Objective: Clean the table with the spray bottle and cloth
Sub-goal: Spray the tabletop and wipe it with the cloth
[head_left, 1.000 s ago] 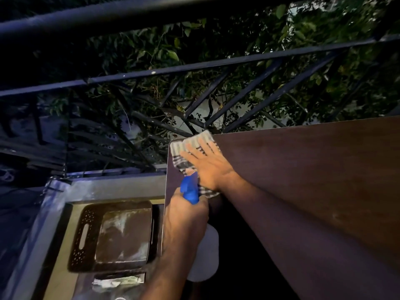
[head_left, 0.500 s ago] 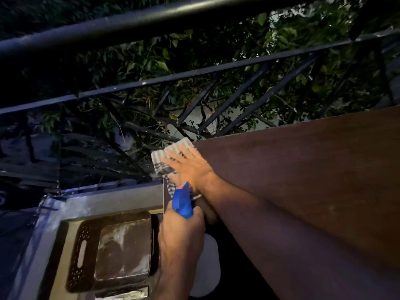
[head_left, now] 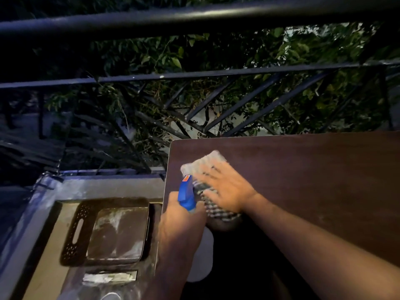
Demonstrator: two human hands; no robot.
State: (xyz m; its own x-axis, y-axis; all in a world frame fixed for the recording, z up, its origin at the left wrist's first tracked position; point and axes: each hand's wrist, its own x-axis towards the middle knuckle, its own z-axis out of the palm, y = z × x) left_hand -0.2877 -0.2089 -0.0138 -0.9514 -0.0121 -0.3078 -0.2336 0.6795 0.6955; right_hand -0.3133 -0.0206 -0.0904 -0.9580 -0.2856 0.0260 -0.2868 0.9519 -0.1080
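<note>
Right hand [head_left: 225, 189] is pressing flat, fingers spread, on a cloth [head_left: 211, 167] on the counter [head_left: 303, 169]. Left hand [head_left: 179, 226] is gripping a spray bottle [head_left: 186, 194]

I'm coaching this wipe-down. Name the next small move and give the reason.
Probably sweep the cloth rightward: the right hand presses it flat near the far left corner of the table, and the brown top to its right lies uncovered. The left hand holds the spray bottle.

The right hand [head_left: 225, 188] is lying flat, palm down, fingers spread and blurred, forearm reaching in from the lower right. The left hand [head_left: 180, 219] is curling closed in a grip, knuckles up.
</note>
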